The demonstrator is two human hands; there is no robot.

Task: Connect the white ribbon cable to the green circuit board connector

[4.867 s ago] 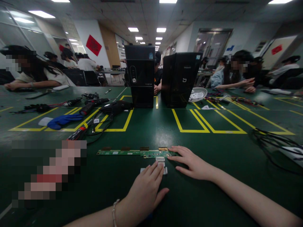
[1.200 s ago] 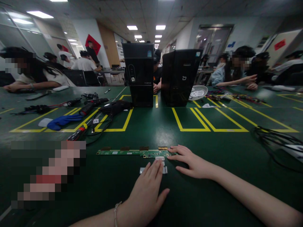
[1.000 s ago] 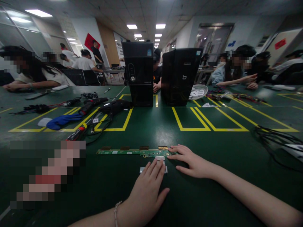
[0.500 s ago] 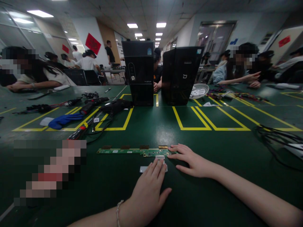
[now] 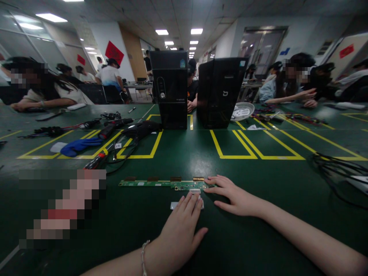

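A long narrow green circuit board (image 5: 161, 184) lies flat on the dark green table mat (image 5: 258, 230) in front of me. My left hand (image 5: 178, 230) rests palm down with fingers stretched out over a small white flat piece (image 5: 174, 205) just below the board. My right hand (image 5: 232, 195) lies flat beside it, fingers apart, its fingertips touching the board's right end. Neither hand grips anything.
Two black computer towers (image 5: 169, 90) (image 5: 219, 92) stand at the table's middle. Hand tools, cables and a blue glove (image 5: 79, 145) lie at the left among yellow floor-tape boxes (image 5: 230, 149). Black cables (image 5: 336, 168) sprawl at the right. A white basket (image 5: 240, 112) and several seated people lie farther back.
Both hands stay nearly still on the board and white piece. The view shifts slightly, and people in the background walk along the far left.
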